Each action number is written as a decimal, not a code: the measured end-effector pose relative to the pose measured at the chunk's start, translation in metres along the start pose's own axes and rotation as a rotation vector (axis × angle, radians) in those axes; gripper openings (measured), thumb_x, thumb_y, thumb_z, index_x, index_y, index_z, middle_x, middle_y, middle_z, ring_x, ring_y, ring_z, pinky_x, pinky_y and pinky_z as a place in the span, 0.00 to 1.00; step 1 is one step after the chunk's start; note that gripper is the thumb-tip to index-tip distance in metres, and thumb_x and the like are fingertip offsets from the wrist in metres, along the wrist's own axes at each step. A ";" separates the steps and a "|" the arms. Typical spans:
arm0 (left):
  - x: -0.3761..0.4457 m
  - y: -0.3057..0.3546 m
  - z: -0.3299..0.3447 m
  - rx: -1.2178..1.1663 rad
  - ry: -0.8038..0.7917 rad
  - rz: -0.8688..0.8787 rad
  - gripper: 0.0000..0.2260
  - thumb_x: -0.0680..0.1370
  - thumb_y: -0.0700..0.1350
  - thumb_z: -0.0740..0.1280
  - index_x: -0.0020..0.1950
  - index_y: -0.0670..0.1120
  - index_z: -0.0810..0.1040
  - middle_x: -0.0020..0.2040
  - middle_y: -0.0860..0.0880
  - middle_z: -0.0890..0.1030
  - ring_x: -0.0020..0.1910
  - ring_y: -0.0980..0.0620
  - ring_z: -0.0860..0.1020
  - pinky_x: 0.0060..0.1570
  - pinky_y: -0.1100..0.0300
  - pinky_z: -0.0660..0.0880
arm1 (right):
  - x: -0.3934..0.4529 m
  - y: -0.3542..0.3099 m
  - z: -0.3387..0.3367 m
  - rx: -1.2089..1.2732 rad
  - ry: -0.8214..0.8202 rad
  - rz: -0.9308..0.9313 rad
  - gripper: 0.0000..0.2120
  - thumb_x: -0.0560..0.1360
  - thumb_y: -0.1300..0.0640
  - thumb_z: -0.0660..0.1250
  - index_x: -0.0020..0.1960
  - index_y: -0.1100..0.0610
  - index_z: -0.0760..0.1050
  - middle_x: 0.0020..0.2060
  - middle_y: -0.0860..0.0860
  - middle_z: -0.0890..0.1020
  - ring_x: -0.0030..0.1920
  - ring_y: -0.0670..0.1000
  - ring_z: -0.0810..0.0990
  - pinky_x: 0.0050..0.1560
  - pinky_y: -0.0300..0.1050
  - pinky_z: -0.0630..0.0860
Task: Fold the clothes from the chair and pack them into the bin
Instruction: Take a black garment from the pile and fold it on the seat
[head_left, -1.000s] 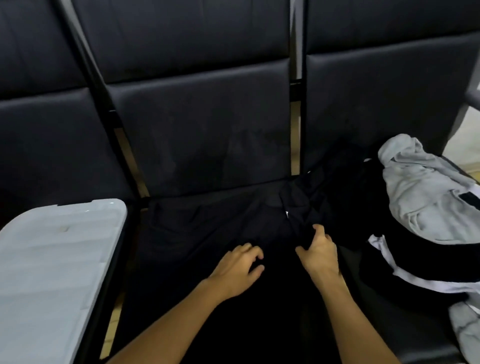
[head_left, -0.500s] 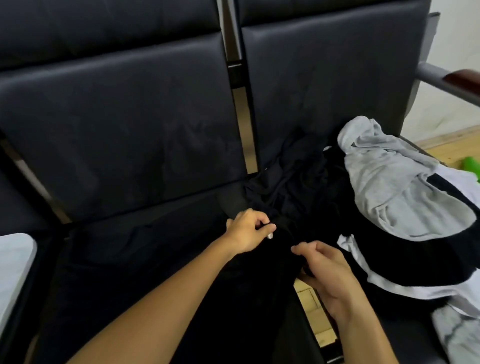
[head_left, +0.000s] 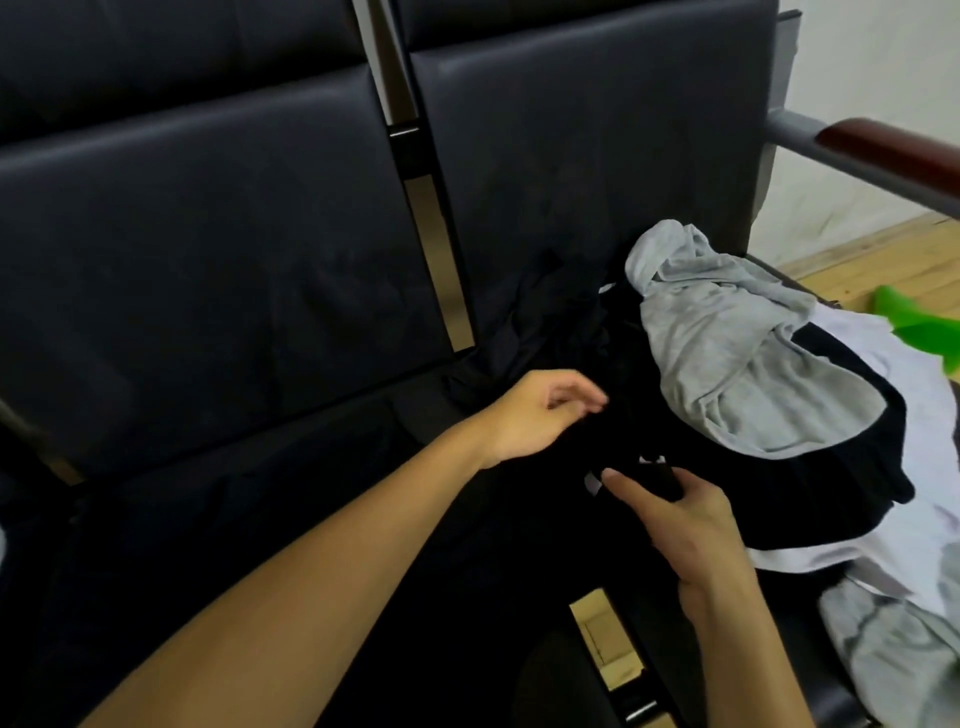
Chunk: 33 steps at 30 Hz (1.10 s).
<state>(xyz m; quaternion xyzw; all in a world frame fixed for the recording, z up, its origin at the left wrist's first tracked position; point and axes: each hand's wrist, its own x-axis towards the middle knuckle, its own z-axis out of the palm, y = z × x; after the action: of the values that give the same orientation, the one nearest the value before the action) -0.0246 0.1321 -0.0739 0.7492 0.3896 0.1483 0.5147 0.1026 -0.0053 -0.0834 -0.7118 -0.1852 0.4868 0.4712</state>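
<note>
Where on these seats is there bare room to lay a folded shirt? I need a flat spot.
No bare cushion shows. The left seat has only a flat black garment spread over it, left of the left hand. The right seat is crowded: a light grey garment and white cloth piled beyond the right hand.

Black garment (head_left: 519, 545), grey shirt (head_left: 737, 358)

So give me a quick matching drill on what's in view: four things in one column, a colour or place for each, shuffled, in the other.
Things:
1. grey garment
2. black garment
3. armrest
4. green object

Colour or place:
A. on the floor at far right
B. reddish-brown, upper right
C. on top of the pile
D. spread over the seat under both hands

Pairs: 1-C, 2-D, 3-B, 4-A
</note>
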 end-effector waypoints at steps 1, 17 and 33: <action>0.003 -0.012 -0.002 0.146 0.062 -0.034 0.13 0.81 0.37 0.63 0.65 0.44 0.77 0.62 0.46 0.77 0.60 0.53 0.76 0.61 0.59 0.73 | 0.003 0.003 -0.005 -0.088 0.045 -0.029 0.14 0.70 0.53 0.78 0.52 0.56 0.81 0.39 0.56 0.86 0.37 0.57 0.86 0.38 0.50 0.84; 0.026 -0.028 -0.001 -0.106 0.226 -0.198 0.05 0.80 0.38 0.65 0.47 0.46 0.73 0.46 0.46 0.78 0.38 0.52 0.77 0.38 0.57 0.77 | 0.004 -0.008 -0.028 -0.498 0.200 -0.059 0.35 0.73 0.31 0.64 0.38 0.66 0.80 0.34 0.57 0.82 0.38 0.55 0.80 0.33 0.45 0.71; 0.058 -0.011 -0.006 -0.241 0.244 -0.280 0.14 0.76 0.31 0.70 0.57 0.46 0.80 0.55 0.42 0.80 0.52 0.51 0.79 0.45 0.64 0.79 | 0.004 0.001 -0.059 -0.183 -0.173 0.019 0.19 0.67 0.60 0.79 0.55 0.56 0.77 0.39 0.56 0.86 0.39 0.50 0.84 0.38 0.41 0.80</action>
<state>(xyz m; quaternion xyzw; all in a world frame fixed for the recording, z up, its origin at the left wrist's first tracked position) 0.0051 0.1806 -0.0914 0.5973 0.5287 0.2105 0.5651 0.1551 -0.0317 -0.0820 -0.7088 -0.2624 0.5319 0.3819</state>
